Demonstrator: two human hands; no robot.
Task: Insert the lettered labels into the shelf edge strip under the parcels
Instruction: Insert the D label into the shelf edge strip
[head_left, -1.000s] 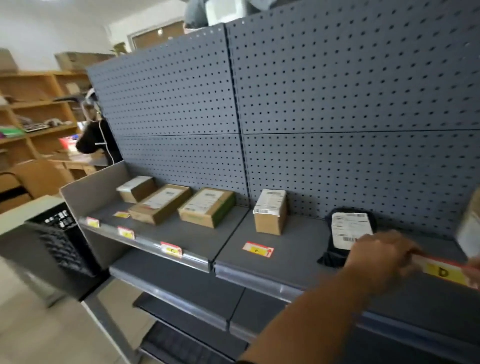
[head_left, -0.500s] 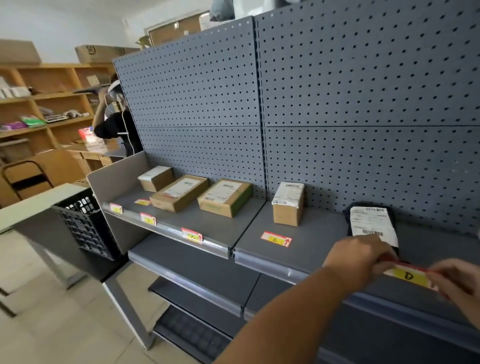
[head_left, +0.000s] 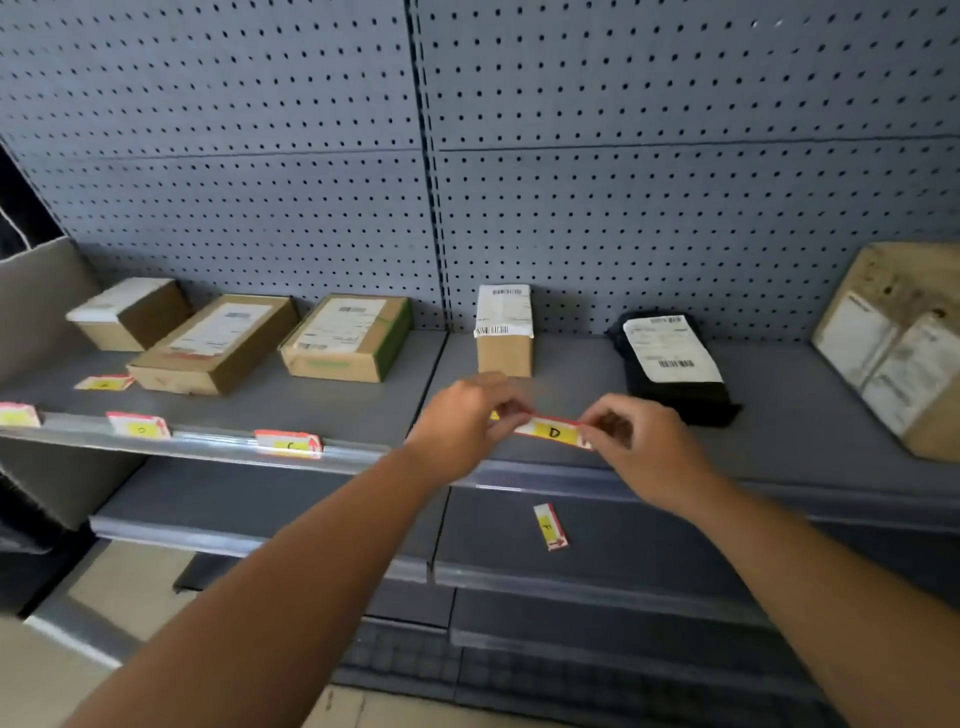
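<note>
A yellow and red label marked D (head_left: 554, 432) is stretched between my two hands, just above the shelf edge strip (head_left: 545, 475). My left hand (head_left: 462, 421) pinches its left end and my right hand (head_left: 641, 441) pinches its right end. Behind my hands stands a small upright cardboard parcel (head_left: 504, 332), with a black bagged parcel (head_left: 672, 364) to its right. Three labels (head_left: 288, 443) sit in the strip on the left bay, under three flat cardboard parcels (head_left: 345, 338). A loose label (head_left: 104, 383) lies on that shelf, and another label (head_left: 550, 526) lies on the lower shelf.
Grey pegboard (head_left: 571, 156) backs the shelving. A large worn cardboard parcel (head_left: 898, 343) leans at the far right of the top shelf. A grey side panel (head_left: 36, 296) closes the left end. Lower shelves (head_left: 270, 509) step outward below, toward me.
The view has swung right and closer to the shelf. My hands have carried the D label leftward, from the black parcel to in front of the small upright parcel, both hands now pinching it.
</note>
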